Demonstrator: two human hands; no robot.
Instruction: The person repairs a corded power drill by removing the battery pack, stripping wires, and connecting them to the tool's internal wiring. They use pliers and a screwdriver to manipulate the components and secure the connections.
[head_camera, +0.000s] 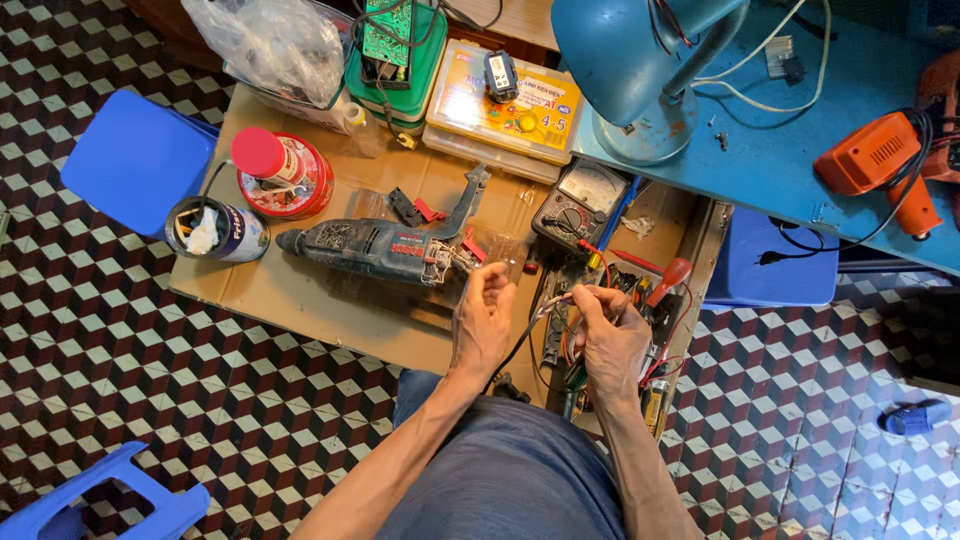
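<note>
Both hands work the drill's wiring: the left hand (482, 320) pinches a wire end by the opened drill (385, 250) on the desk (300, 300), the right hand (610, 335) grasps the cable (548, 308), likely needing steady fingers to join them.

Blue lamp (640, 60), orange drill (880, 165), multimeter (580, 205), red-lidded can (285, 175), blue stool (135, 160)
</note>
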